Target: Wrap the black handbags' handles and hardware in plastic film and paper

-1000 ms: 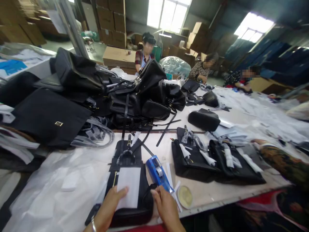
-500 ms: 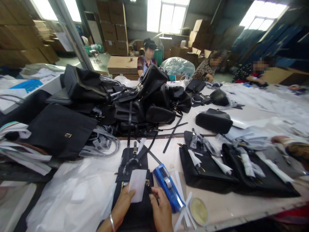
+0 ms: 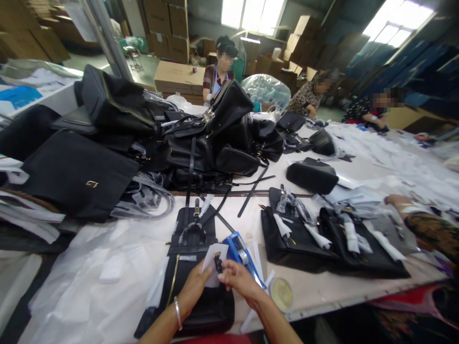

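White paper [image 3: 212,253] pinched between fingers of our left hand [image 3: 193,287] and right hand [image 3: 237,279], folded round a small dark fitting [image 3: 217,262] above our black bag [image 3: 211,310], blue tape dispenser [image 3: 238,248] alongside.

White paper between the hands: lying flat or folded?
Folded: the white paper curls around a small dark fitting, pinched between the left hand and right hand above the black bag.

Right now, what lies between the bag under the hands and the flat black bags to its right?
Head view: a blue tape dispenser and loose white strips, on the table.
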